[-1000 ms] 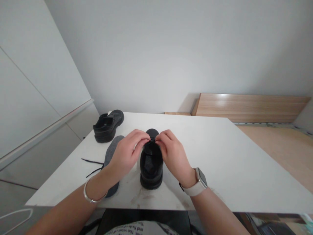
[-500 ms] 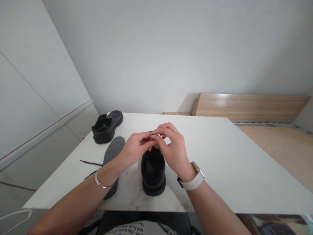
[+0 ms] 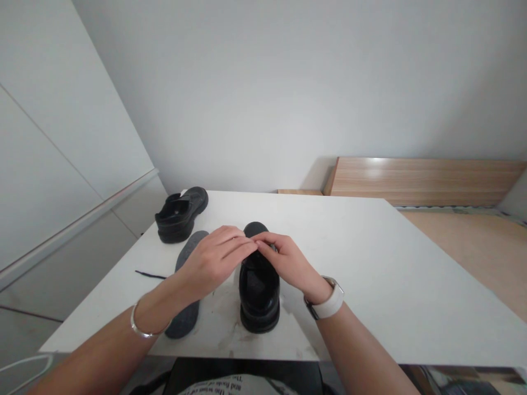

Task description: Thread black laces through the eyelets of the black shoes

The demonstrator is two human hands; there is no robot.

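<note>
A black shoe [image 3: 259,299] stands on the white table [image 3: 370,285] with its heel toward me. My left hand [image 3: 212,262] and my right hand [image 3: 284,260] meet over the shoe's lacing area, fingertips pressed together there. Both are pinched on something small at the top of the shoe, which the fingers hide. A grey insole [image 3: 187,285] lies flat just left of the shoe, partly under my left forearm. A loose black lace [image 3: 150,274] trails on the table left of the insole. A bracelet is on my left wrist and a white watch on my right.
A second black shoe [image 3: 181,214] sits at the table's far left corner. A white cabinet wall runs along the left. A wooden board [image 3: 420,178] and wooden floor lie beyond the table on the right. The table's front edge is close to my body.
Both hands have dropped from a raised pinch above the shoe down onto its lacing area. The shoe has stayed in about the same place.
</note>
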